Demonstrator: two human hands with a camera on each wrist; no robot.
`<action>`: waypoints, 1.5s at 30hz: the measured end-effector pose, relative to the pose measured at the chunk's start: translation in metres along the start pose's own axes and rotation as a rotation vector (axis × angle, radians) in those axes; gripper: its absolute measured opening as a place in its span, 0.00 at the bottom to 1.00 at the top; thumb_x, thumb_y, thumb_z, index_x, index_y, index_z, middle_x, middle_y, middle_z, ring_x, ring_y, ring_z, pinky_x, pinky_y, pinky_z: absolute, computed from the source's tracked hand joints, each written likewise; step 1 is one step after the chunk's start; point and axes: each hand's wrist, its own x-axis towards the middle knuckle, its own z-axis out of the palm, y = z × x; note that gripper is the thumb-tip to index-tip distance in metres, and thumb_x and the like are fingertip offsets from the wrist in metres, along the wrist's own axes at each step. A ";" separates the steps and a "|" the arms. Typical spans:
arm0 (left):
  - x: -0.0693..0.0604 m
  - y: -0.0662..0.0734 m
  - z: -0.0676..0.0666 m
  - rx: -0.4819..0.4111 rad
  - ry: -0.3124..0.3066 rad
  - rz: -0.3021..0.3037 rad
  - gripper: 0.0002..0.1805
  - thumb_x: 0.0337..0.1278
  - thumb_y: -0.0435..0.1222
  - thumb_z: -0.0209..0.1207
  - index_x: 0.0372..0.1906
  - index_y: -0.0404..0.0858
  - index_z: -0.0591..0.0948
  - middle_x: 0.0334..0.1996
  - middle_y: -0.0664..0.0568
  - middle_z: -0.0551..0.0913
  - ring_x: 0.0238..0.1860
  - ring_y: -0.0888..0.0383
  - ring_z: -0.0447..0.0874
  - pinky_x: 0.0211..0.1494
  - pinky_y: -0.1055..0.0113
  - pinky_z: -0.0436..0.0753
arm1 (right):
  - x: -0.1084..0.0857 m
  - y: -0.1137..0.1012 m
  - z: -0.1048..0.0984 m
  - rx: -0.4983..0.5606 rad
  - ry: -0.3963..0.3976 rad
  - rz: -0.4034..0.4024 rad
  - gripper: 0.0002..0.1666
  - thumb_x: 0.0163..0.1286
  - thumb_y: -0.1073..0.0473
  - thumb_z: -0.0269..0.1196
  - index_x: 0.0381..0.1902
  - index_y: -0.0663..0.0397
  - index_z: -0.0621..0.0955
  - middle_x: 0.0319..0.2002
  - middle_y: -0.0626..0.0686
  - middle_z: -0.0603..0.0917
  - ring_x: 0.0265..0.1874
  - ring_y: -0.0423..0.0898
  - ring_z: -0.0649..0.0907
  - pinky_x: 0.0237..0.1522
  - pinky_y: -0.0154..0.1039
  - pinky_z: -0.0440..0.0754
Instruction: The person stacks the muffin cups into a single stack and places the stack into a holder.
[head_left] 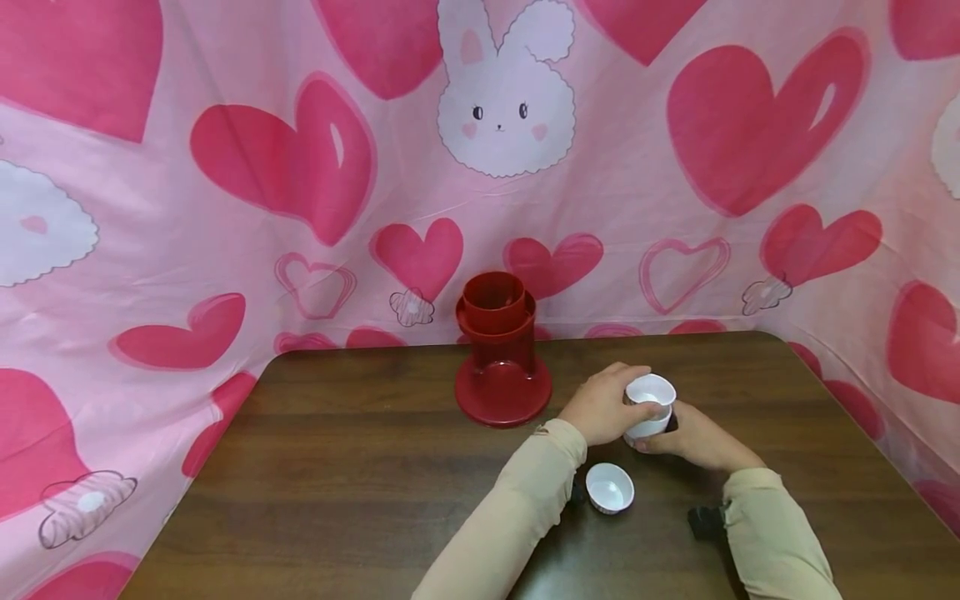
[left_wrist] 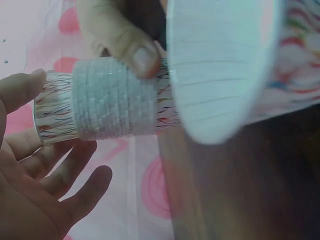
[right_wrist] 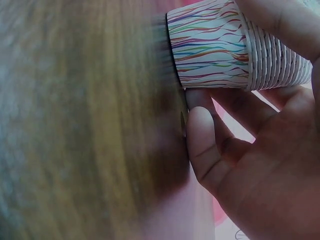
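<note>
A stack of paper baking cups [head_left: 647, 431], white with wavy coloured lines, stands upright on the table at the right. The top cup [left_wrist: 57, 105] sits raised above the stack's packed rims, its patterned side showing. Its rim is between the thumb and fingers of my left hand [head_left: 603, 407]. My right hand [head_left: 699, 435] holds the lower stack, and its thumb [left_wrist: 142, 57] presses the side in the left wrist view. In the right wrist view the stack's base [right_wrist: 210, 50] is at the wooden surface. A single cup [head_left: 610, 488] stands upright nearer me, between the forearms.
A red plastic stand [head_left: 502, 392] with a round base and nested cylinders is at the back middle of the brown wooden table [head_left: 337, 467]. Pink heart-printed cloth [head_left: 322, 167] hangs behind and at the sides. A black wrist device [head_left: 707, 522] is by the right sleeve.
</note>
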 end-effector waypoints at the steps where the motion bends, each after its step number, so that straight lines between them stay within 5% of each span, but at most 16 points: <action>1: 0.000 0.000 0.001 0.009 -0.005 0.000 0.31 0.62 0.51 0.67 0.69 0.50 0.76 0.56 0.62 0.79 0.52 0.65 0.79 0.54 0.71 0.78 | 0.000 0.000 0.000 0.001 0.000 -0.002 0.42 0.61 0.55 0.75 0.65 0.69 0.69 0.53 0.58 0.81 0.50 0.51 0.79 0.53 0.50 0.77; 16: -0.004 -0.012 0.007 0.030 -0.089 -0.026 0.34 0.63 0.52 0.66 0.73 0.55 0.72 0.66 0.63 0.76 0.64 0.66 0.73 0.65 0.68 0.71 | 0.001 0.002 0.000 -0.024 0.008 -0.043 0.42 0.61 0.53 0.75 0.66 0.67 0.70 0.54 0.56 0.81 0.51 0.50 0.79 0.54 0.47 0.76; 29: -0.014 -0.002 0.012 0.159 0.002 -0.107 0.33 0.61 0.56 0.66 0.71 0.59 0.74 0.59 0.65 0.81 0.56 0.63 0.80 0.54 0.67 0.78 | 0.000 -0.001 -0.001 0.002 0.007 -0.024 0.42 0.60 0.55 0.75 0.66 0.67 0.71 0.55 0.57 0.81 0.51 0.51 0.79 0.52 0.46 0.78; 38: -0.029 -0.010 0.005 0.117 -0.104 -0.104 0.37 0.66 0.55 0.62 0.77 0.56 0.65 0.64 0.61 0.77 0.60 0.62 0.78 0.61 0.63 0.76 | 0.001 0.001 -0.001 0.020 -0.009 -0.007 0.45 0.60 0.55 0.75 0.68 0.70 0.68 0.57 0.61 0.79 0.55 0.56 0.78 0.57 0.57 0.75; 42: -0.039 -0.013 -0.004 0.092 -0.146 -0.082 0.33 0.65 0.54 0.62 0.73 0.53 0.70 0.63 0.61 0.78 0.61 0.64 0.76 0.62 0.64 0.75 | 0.000 0.001 -0.002 0.016 -0.008 -0.019 0.44 0.60 0.55 0.75 0.67 0.69 0.69 0.56 0.60 0.80 0.55 0.56 0.78 0.57 0.60 0.74; 45: -0.047 -0.013 -0.010 0.158 -0.219 -0.055 0.32 0.64 0.55 0.63 0.71 0.50 0.73 0.62 0.60 0.79 0.62 0.64 0.76 0.63 0.65 0.74 | -0.001 0.000 -0.003 0.013 -0.001 -0.018 0.43 0.60 0.55 0.75 0.66 0.68 0.70 0.55 0.59 0.80 0.54 0.55 0.78 0.56 0.59 0.74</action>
